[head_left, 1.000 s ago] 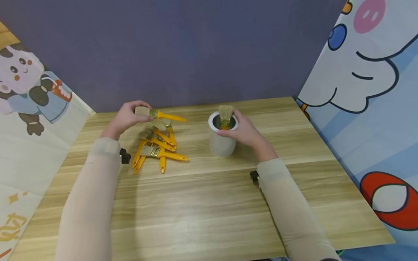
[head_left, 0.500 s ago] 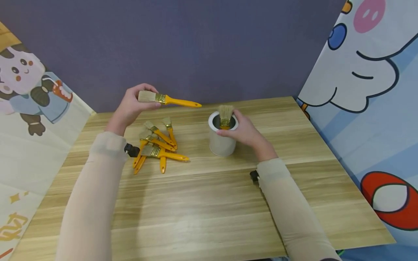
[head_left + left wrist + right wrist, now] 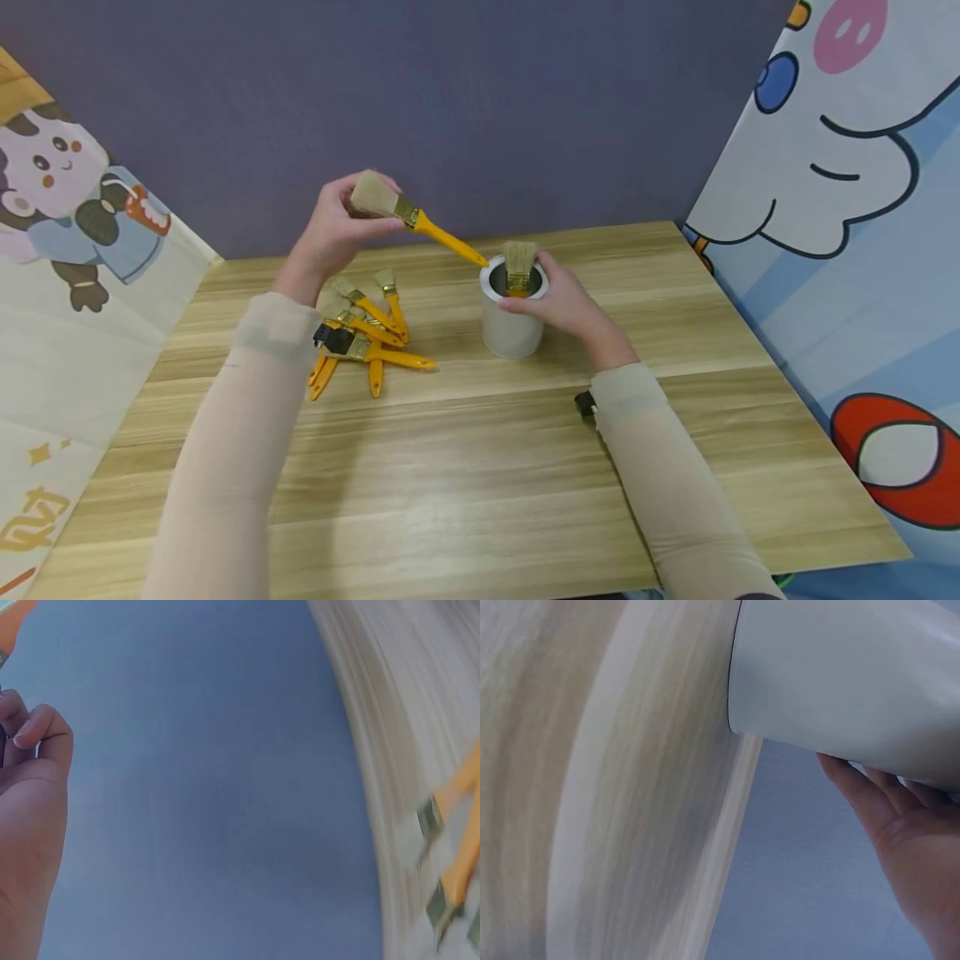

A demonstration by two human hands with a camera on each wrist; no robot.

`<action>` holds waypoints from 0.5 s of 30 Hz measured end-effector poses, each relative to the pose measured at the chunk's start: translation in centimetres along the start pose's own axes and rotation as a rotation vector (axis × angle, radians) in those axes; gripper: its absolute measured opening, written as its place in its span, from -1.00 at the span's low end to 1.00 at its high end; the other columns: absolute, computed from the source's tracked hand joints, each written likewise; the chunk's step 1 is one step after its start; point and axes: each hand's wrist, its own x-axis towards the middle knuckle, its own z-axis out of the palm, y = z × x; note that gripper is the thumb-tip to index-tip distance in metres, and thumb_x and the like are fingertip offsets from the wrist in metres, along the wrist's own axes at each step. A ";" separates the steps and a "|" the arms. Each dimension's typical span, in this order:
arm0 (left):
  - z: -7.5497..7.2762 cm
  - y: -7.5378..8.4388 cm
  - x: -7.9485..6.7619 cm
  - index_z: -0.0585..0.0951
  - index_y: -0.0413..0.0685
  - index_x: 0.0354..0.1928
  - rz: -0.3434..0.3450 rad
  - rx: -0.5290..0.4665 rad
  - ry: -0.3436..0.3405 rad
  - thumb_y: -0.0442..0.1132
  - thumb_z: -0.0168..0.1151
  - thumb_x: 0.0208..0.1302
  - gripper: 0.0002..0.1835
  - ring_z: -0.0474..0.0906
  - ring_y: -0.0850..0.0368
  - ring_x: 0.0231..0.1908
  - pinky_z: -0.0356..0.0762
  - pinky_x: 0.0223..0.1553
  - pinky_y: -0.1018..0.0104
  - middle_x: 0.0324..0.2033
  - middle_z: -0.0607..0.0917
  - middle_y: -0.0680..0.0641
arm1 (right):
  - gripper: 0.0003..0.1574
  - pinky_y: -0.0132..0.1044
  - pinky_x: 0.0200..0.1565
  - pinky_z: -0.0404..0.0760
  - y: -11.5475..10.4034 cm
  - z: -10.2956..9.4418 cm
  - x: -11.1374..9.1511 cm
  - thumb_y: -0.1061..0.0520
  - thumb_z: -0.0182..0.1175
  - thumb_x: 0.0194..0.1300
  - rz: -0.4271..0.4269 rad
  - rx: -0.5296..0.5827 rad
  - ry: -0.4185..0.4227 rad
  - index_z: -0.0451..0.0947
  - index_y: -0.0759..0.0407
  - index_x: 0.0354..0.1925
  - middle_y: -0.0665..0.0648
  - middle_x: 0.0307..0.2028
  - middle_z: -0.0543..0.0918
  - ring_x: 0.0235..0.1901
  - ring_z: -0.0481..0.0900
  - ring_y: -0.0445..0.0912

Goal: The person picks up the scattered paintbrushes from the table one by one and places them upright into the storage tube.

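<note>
My left hand (image 3: 333, 229) pinches a paintbrush (image 3: 442, 237) near its metal ferrule, bristles toward the palm side and the yellow handle slanting down right. The handle's end overlaps the left rim of a white can (image 3: 512, 329) in the head view. Inside the can stands another paintbrush (image 3: 519, 265), bristles up, its handle hidden by the wall. My right hand (image 3: 566, 304) grips the can near its top from the right side, thumb in front. In the right wrist view, fingers (image 3: 862, 791) lie along the can's side (image 3: 832, 675), whose base meets the table.
Several yellow-handled paintbrushes (image 3: 397, 358) lie in a loose heap on the wooden table (image 3: 465, 467), below the left forearm. A dark panel (image 3: 450, 117) rises behind the table. Printed cartoon panels (image 3: 847, 192) stand on both sides.
My left hand has lifted a paintbrush up from over the heap and carried it right toward the can. Its handle has tipped downward. My right hand and the can have stayed put.
</note>
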 end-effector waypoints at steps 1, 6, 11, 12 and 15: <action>0.4 -0.1 0.2 0.76 -0.18 -0.15 0.004 -0.012 -0.006 -0.74 0.29 0.16 -0.64 0.59 0.15 -0.29 0.66 -0.23 0.40 -0.25 0.70 -0.05 | 0.15 0.22 0.41 0.49 0.0 0.0 0.0 -0.27 0.65 0.09 -0.002 -0.002 0.002 0.29 -0.03 0.47 0.21 0.41 0.52 0.41 0.49 0.15; 2.2 -0.7 1.2 0.78 -0.11 -0.14 -0.001 -0.007 -0.023 -0.75 0.26 0.17 -0.58 0.66 0.18 -0.29 0.70 -0.19 0.38 -0.26 0.77 0.00 | 0.12 0.21 0.37 0.53 0.0 -0.1 -0.1 -0.26 0.65 0.09 -0.006 -0.003 0.001 0.30 -0.01 0.44 0.20 0.37 0.55 0.35 0.52 0.13; 3.8 -1.3 1.9 0.79 -0.07 -0.09 0.003 0.058 -0.037 -0.68 0.34 0.19 -0.61 0.67 0.17 -0.30 0.72 -0.16 0.35 -0.26 0.78 0.01 | 0.10 0.20 0.35 0.54 0.0 0.0 -0.1 -0.28 0.63 0.11 -0.014 -0.013 0.005 0.31 0.02 0.42 0.20 0.34 0.55 0.32 0.52 0.12; 4.0 -1.5 2.1 0.79 -0.07 -0.08 0.006 0.074 -0.043 -0.67 0.35 0.20 -0.61 0.68 0.17 -0.30 0.73 -0.15 0.34 -0.26 0.78 0.01 | 0.10 0.20 0.35 0.53 0.0 0.0 -0.1 -0.28 0.63 0.11 -0.016 -0.015 0.007 0.31 0.03 0.41 0.21 0.33 0.56 0.32 0.52 0.13; 4.7 -1.7 2.6 0.77 -0.14 -0.02 0.000 0.111 -0.066 -0.64 0.39 0.22 -0.65 0.69 0.15 -0.29 0.73 -0.12 0.32 -0.23 0.79 0.01 | 0.10 0.20 0.35 0.53 0.1 0.1 0.0 -0.30 0.62 0.10 -0.015 -0.026 0.013 0.31 0.04 0.40 0.22 0.31 0.56 0.31 0.52 0.13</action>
